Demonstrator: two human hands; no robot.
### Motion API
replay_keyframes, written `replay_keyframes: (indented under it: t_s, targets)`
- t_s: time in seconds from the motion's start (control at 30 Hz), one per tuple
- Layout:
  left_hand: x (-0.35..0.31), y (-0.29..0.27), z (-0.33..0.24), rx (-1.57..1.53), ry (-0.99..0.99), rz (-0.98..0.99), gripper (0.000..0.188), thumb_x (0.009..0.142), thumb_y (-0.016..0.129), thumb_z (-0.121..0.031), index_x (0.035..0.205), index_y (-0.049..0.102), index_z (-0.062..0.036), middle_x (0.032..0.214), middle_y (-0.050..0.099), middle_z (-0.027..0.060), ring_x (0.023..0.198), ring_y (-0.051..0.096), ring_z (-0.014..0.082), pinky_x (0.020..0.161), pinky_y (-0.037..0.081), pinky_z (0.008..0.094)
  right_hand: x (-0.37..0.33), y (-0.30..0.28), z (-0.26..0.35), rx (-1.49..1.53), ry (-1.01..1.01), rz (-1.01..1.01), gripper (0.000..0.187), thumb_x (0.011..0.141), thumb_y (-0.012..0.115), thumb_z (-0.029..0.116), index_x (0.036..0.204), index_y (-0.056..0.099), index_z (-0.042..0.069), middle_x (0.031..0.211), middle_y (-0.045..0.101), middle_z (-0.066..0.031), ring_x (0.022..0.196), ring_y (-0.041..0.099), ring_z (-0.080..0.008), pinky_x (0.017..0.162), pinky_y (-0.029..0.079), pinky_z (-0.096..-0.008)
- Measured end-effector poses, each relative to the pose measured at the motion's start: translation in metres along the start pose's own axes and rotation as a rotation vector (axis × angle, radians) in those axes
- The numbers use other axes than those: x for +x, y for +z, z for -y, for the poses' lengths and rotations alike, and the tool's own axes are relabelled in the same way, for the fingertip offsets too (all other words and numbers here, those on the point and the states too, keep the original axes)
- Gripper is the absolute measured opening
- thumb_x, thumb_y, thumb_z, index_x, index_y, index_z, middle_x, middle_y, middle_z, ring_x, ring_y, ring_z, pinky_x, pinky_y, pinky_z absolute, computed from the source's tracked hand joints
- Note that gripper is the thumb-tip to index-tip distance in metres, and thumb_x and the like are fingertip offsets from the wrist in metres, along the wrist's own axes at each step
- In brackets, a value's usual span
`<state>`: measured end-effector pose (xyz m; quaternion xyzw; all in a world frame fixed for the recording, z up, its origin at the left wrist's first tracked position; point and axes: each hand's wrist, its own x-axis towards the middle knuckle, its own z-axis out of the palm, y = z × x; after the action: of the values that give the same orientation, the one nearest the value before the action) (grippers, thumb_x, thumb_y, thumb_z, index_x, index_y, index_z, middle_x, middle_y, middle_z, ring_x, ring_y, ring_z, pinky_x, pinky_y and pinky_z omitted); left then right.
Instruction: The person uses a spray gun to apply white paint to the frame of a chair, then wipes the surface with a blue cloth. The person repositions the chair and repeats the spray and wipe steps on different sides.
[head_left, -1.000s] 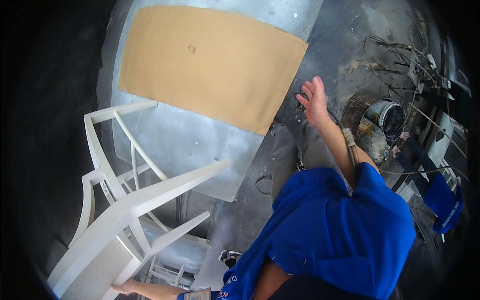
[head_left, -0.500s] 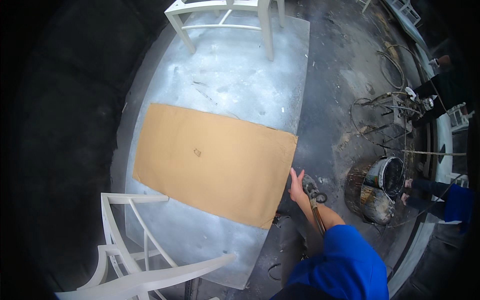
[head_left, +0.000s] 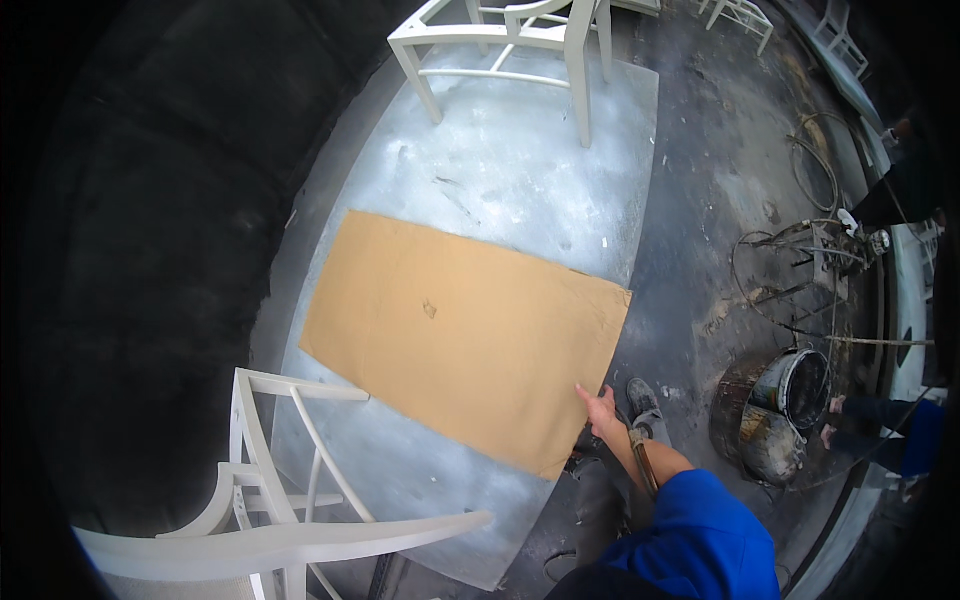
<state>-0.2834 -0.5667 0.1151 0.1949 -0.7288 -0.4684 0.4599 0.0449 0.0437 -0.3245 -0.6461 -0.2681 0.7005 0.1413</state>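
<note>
My right hand (head_left: 599,412) reaches in from the lower right, with its fingers stretched apart. It lies at the right edge of a flat brown cardboard sheet (head_left: 465,345), one finger overlapping the sheet; whether it presses on it I cannot tell. A hose with a metal fitting (head_left: 640,447) runs along my forearm, partly hidden. The cardboard lies flat on a pale, paint-dusted board (head_left: 500,150) and has a small torn spot in its middle. My left hand is out of view.
White chair frames stand at the near left (head_left: 275,545) and far end (head_left: 490,38). On the right are a paint-smeared bucket (head_left: 805,388), a stand with hoses (head_left: 825,250) and a coiled hose (head_left: 815,165). Two people are partly visible at the right rim, one in blue (head_left: 922,438).
My right hand has moved down along the cardboard's right edge and now overlaps it. The whole view has shifted, so the board, chairs and bucket sit farther right.
</note>
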Motion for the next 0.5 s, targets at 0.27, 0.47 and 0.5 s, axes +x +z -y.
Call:
replay_keyframes:
  t_s: [0.27, 0.47, 0.5]
  targets:
    - [-0.017, -0.005, -0.006, 0.01, 0.007, 0.024, 0.041, 0.09, 0.077, -0.023, 0.113, 0.066, 0.0103, 0.115, 0.068, 0.0245, 0.099, 0.069, 0.0342, 0.086, 0.062, 0.0506, -0.029, 0.004, 0.083, 0.281, -0.235, 0.215, 0.045, 0.09, 0.08, 0.024, 0.12, 0.062, -0.004, 0.113, 0.071, -0.0163, 0.099, 0.072, -0.0268, 0.083, 0.06, -0.0429]
    - [-0.036, -0.004, -0.012, 0.009, 0.026, 0.065, 0.041, 0.091, 0.077, -0.022, 0.112, 0.066, 0.0104, 0.114, 0.068, 0.0246, 0.098, 0.069, 0.0337, 0.086, 0.062, 0.0506, -0.099, -0.05, 0.205, 0.327, -0.623, 0.237, 0.033, 0.092, 0.079, 0.026, 0.107, 0.07, -0.002, 0.097, 0.074, -0.0079, 0.086, 0.07, -0.0167, 0.078, 0.059, -0.0348]
    - [-0.036, -0.007, -0.01, 0.004, 0.034, 0.066, 0.041, 0.091, 0.077, -0.022, 0.112, 0.066, 0.0104, 0.114, 0.068, 0.0246, 0.098, 0.068, 0.0337, 0.086, 0.062, 0.0506, -0.116, -0.061, 0.224, 0.268, -0.717, 0.22, 0.032, 0.093, 0.078, 0.025, 0.106, 0.07, -0.002, 0.097, 0.074, -0.0071, 0.085, 0.069, -0.0154, 0.076, 0.058, -0.0338]
